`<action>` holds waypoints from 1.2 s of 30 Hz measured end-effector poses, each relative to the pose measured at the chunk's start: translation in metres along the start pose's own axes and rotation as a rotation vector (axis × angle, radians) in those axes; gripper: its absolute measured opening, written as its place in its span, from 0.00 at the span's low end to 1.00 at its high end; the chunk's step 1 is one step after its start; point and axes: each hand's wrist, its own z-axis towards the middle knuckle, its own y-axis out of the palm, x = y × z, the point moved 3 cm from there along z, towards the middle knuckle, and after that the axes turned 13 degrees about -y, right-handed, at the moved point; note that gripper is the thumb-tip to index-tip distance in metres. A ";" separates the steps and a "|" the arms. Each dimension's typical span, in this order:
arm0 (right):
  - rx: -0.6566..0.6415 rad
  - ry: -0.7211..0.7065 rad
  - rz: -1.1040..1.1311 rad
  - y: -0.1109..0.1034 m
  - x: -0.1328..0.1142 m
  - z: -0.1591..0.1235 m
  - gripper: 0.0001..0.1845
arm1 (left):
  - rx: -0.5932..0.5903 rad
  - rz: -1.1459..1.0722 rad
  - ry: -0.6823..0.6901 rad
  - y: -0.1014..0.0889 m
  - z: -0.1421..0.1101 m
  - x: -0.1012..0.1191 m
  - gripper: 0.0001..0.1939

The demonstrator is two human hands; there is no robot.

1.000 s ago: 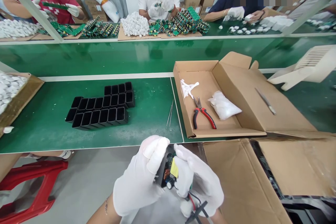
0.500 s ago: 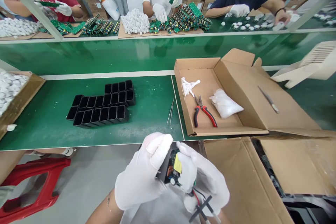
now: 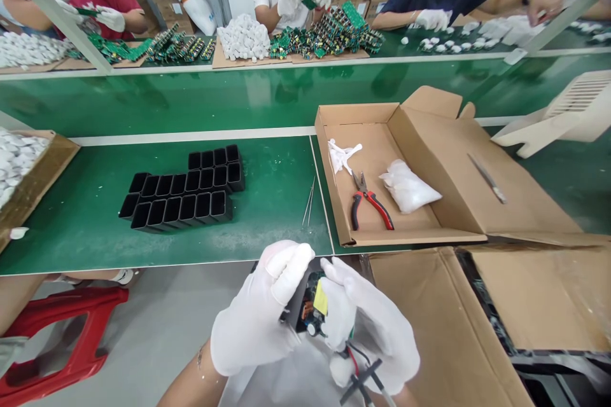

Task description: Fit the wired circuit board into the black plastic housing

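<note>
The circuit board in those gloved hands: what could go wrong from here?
The circuit board has exposed parts right beside the black case; they might scrape it. A red wire by the right hand could snag. Held in front of the bench, the black case could drop if the left hand slips.

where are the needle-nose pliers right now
In the head view, the needle-nose pliers lie inside the open cardboard box, right of centre, just left of the white bag.
</note>
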 end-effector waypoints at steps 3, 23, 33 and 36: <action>0.027 -0.087 -0.004 -0.001 -0.004 0.004 0.36 | 0.057 0.007 0.031 0.000 0.000 0.002 0.39; -0.021 -0.168 -0.149 -0.006 0.003 -0.009 0.34 | 0.049 0.045 0.022 0.006 -0.007 -0.001 0.43; -0.055 0.031 -0.053 0.005 0.011 -0.012 0.33 | 0.076 0.121 -0.008 0.008 -0.007 -0.006 0.44; -0.121 0.033 -0.090 0.006 0.016 -0.008 0.31 | 0.095 0.111 -0.038 0.009 -0.008 -0.009 0.42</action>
